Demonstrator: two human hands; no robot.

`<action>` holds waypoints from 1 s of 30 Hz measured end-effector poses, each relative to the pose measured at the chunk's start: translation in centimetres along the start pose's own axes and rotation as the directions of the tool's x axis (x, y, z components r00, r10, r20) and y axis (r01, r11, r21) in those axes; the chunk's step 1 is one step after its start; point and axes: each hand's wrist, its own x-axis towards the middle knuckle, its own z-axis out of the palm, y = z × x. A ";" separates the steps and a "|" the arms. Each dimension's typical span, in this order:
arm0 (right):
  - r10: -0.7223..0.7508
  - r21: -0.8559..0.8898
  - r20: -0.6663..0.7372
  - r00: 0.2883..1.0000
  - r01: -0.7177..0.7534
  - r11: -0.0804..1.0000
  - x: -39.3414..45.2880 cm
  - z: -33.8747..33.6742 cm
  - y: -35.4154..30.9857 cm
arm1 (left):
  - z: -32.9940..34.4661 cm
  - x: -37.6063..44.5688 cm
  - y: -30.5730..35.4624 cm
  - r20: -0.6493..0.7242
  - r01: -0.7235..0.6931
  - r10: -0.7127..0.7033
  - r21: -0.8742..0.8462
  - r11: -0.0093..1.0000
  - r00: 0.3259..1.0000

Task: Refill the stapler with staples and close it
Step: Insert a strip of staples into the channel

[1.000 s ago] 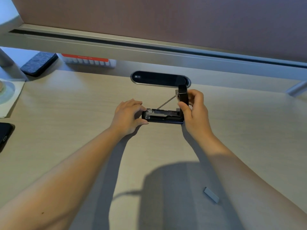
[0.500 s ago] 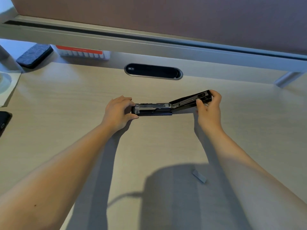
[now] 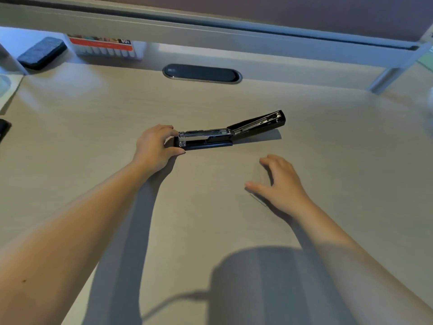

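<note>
I had the stapler (image 3: 230, 133) lying open mid-desk, my left hand (image 3: 155, 147) pinching its front end. My right hand (image 3: 282, 184) hovered spread over the staple strip (image 3: 257, 198), nearer the front edge; picking it up came next, needing a fine pinch.

A pale wood-grain desk (image 3: 328, 141) fills most of the view, its surface lit from above and crossed by soft grey shadows toward the near edge. At the back of the desk, an oval cable grommet (image 3: 202, 73) with a dark insert sits in the surface. Above it runs a light grey shelf rail (image 3: 210, 31) carried on a slanted metal leg (image 3: 396, 71) at the right. A dull brown partition panel (image 3: 304, 12) rises behind the rail. Under the shelf at the left lie a dark grey felt pad (image 3: 42, 52) and a white box with a red band (image 3: 103, 46).
</note>
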 end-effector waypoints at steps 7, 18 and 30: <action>-0.068 0.069 -0.146 0.987 0.079 0.994 -4.5 1.4 0.9 | 0.8 -3.0 1.0 -0.031 -0.055 0.055 -0.002 0.998 0.998; -0.381 -0.046 -0.321 0.867 0.387 0.921 -7.6 4.9 -1.4 | 1.3 -9.9 1.5 -0.015 -0.142 0.142 -0.029 0.989 0.990; -0.426 0.035 -0.382 0.820 0.473 0.880 -12.2 6.5 -7.6 | 0.8 -20.0 1.4 -0.003 -0.182 0.182 -0.025 0.983 0.983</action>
